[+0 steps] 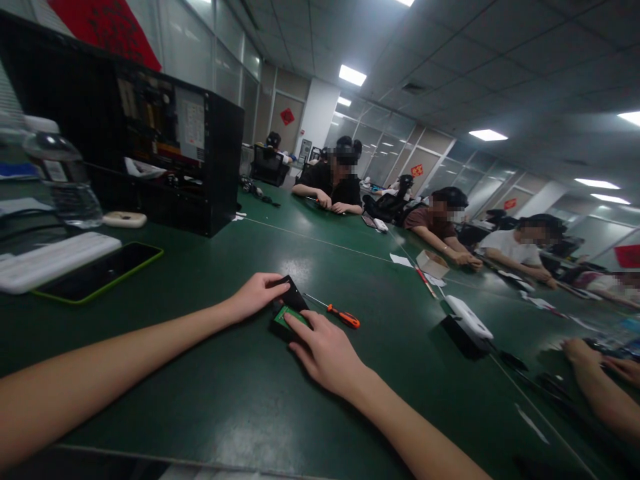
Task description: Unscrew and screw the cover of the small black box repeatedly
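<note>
My left hand [257,293] is closed on a flat black cover [294,295], its thumb on top and the fingers behind. Right beside it, my right hand [327,350] grips a small black-edged piece with a green circuit board [283,313] facing up. The index finger rests across the board and the thumb is at the near side, so part of the piece is hidden. The two parts lie close together, and I cannot tell whether they are joined. Just beyond my right hand, an orange-handled screwdriver [345,316] lies on the green table [210,373].
An open black computer case [223,160] stands at the left, with a water bottle [65,177], a white power strip [60,260] and a phone [100,270] near it. Another white power strip [467,317] and a small box [433,264] are at the right. Several people sit around the table.
</note>
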{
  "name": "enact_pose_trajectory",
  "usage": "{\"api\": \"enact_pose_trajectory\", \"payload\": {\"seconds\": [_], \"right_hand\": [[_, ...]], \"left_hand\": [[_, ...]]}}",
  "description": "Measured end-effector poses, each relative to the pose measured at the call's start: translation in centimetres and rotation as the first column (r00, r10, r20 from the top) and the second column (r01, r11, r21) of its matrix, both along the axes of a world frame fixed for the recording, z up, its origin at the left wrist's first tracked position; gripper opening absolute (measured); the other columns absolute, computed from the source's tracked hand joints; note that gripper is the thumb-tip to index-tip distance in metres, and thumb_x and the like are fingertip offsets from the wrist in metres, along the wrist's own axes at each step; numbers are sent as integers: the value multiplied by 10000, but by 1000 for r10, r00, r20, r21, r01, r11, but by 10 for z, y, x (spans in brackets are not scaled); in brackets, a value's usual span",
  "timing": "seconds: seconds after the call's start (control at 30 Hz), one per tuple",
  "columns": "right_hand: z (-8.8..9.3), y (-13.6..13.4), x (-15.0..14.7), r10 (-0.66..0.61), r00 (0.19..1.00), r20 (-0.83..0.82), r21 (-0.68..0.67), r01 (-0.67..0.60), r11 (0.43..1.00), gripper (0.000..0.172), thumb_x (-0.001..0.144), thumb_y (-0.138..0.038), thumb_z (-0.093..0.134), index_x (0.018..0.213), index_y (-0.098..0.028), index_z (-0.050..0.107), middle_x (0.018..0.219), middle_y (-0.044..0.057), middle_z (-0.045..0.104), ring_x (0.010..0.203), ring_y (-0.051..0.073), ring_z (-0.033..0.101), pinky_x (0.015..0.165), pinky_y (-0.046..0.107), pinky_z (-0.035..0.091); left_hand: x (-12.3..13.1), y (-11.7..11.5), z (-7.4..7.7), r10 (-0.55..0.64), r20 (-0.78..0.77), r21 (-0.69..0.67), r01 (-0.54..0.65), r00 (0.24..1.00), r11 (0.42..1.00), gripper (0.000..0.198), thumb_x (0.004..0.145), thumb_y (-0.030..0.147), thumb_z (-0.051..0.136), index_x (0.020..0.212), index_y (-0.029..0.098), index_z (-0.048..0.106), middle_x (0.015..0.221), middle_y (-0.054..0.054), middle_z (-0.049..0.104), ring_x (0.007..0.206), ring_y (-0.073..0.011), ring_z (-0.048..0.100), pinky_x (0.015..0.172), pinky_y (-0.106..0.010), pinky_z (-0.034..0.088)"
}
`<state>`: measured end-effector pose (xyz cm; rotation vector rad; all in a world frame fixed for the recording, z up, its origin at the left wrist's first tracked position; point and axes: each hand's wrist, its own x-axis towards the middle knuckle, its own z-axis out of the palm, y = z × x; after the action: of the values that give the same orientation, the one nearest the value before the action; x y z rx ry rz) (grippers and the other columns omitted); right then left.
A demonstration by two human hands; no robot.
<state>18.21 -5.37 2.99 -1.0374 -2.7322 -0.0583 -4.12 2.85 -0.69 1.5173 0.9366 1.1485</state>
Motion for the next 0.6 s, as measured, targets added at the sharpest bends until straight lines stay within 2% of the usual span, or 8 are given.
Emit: {"api": "enact_pose_trajectory", "payload": {"seconds": [0.1, 0.2, 0.27, 0.37, 0.47, 0.53, 0.6], "right_hand": [[10, -5, 8, 33, 998, 46, -17, -32, 999, 489, 997, -303, 491, 1479, -228, 465, 1395, 141, 558, 1172, 274, 608, 1002, 422, 535], [20, -10, 28, 22, 995, 95, 11, -24, 1000, 473, 992, -270, 478, 1464, -246, 493, 1396, 129, 569, 1189, 280, 609, 1011, 448, 529], [27, -13, 53, -51, 994, 99, 54, 46, 997, 472, 997, -262, 457, 1468, -264, 495, 1406, 128, 570, 1212, 280, 607, 1016, 457, 529], [37, -20, 110, -245, 968, 47, 116, 238, 964, 467, 1010, -319, 432, 1471, -287, 495, 1410, 119, 577, 1181, 256, 640, 987, 434, 554], [46, -30, 185, -481, 877, -12, 178, 475, 862, 502, 990, -444, 430, 1454, -280, 527, 1392, 110, 599, 1147, 287, 667, 947, 455, 575], [51, -39, 237, -623, 781, -42, 202, 617, 761, 562, 956, -516, 417, 1428, -249, 564, 1360, 125, 627, 1071, 324, 699, 845, 462, 605], [54, -49, 284, -751, 658, -59, 216, 743, 634, 604, 929, -561, 392, 1388, -233, 607, 1324, 147, 655, 971, 354, 725, 724, 462, 613]], "left_hand": [[0, 0, 2, 5, 29, -28, -4, 1000, 1000, 314, 814, 419, 723, 925, 129, 767, 853, -51, 759, 696, -180, 644, 666, -275, 499], [0, -1, 4, 17, 68, -73, -12, 998, 997, 285, 799, 384, 743, 902, 120, 771, 819, -54, 752, 688, -170, 639, 664, -265, 495], [2, -3, 4, 36, 107, -115, -24, 994, 993, 292, 816, 388, 727, 919, 117, 762, 825, -59, 748, 689, -162, 641, 661, -258, 496], [9, -12, 3, 49, 164, -185, -18, 985, 983, 323, 854, 410, 687, 955, 108, 741, 845, -72, 741, 656, -137, 628, 637, -244, 495], [19, -22, 3, 16, 195, -228, 29, 981, 973, 334, 849, 409, 712, 953, 93, 739, 862, -84, 738, 636, -120, 617, 623, -234, 498], [24, -27, 4, -1, 209, -244, 54, 978, 968, 333, 845, 409, 730, 949, 93, 738, 835, -74, 731, 628, -115, 614, 614, -225, 497], [27, -30, 4, -14, 221, -256, 71, 975, 964, 329, 843, 405, 742, 955, 96, 734, 830, -67, 730, 628, -112, 621, 614, -221, 501]]}}
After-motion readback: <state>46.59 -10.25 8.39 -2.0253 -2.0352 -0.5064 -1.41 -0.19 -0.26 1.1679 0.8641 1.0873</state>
